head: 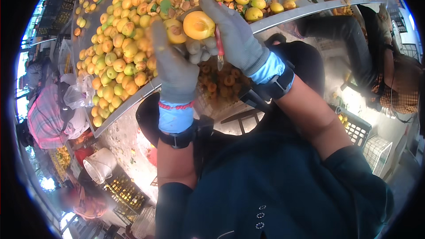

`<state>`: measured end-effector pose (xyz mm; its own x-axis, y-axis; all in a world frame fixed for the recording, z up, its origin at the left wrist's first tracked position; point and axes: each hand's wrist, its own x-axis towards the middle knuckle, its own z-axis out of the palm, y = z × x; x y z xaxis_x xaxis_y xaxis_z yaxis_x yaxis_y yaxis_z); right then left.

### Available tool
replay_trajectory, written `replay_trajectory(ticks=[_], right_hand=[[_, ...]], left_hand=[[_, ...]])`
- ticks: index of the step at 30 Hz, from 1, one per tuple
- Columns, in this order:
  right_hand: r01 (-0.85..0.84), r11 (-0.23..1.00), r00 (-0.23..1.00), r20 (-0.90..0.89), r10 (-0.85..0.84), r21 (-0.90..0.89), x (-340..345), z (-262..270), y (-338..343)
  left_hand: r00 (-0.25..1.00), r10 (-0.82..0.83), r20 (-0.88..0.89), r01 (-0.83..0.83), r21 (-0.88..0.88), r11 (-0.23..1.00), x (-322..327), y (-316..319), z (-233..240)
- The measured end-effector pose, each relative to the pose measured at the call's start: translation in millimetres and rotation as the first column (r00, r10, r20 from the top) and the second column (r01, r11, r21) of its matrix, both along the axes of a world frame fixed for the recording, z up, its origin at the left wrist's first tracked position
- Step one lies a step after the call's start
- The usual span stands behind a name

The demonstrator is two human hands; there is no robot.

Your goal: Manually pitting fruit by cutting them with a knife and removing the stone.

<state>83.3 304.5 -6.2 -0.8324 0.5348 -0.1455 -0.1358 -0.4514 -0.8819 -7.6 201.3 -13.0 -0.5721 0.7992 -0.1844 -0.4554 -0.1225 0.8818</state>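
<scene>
My two hands, in grey gloves over blue cuffs, are close together above the near edge of a metal table (284,16). An apricot half (199,25), its hollow facing up, is held between the fingers of my right hand (232,33). The same hand holds a small knife by its red handle (219,41); the blade tip points down. My left hand (176,66), partly blurred, is around another apricot half (175,31). Whole apricots (119,39) are heaped to the left on the table. Loose apricot stones (191,1) and more fruit lie behind my hands.
Below my hands is a container with apricot halves (222,84). Co-workers sit at the left (48,116) and right (398,83). On the floor are a white bucket (99,166), a crate of fruit (126,192) and a grey plastic crate (358,129). A clear plastic bag (79,93) hangs by the table's left corner.
</scene>
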Motion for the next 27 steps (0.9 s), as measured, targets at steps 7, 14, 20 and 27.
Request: replay_trajectory(ticks=[7,14,20,27], right_hand=[[-0.127,0.991,0.973,0.2,0.115,0.047,18.2,-6.7,6.3],[-0.027,0.838,0.968,0.223,-0.114,0.545,18.1,-31.2,29.9],[0.22,0.967,0.961,-0.141,-0.237,-0.127,-31.3,42.2,29.3],[0.331,0.933,0.943,-0.082,-0.322,0.14,-64.6,36.3,18.6]], left_hand=[[0.99,0.057,0.128,-0.055,-0.014,0.998,-22.8,-13.9,-13.7],[0.944,-0.024,0.329,0.0,0.071,0.997,-32.8,-9.3,-15.4],[0.989,0.054,0.138,-0.059,0.03,0.998,-12.8,4.5,-19.1],[0.977,0.108,-0.182,-0.102,0.043,0.994,-6.8,9.0,-26.2]])
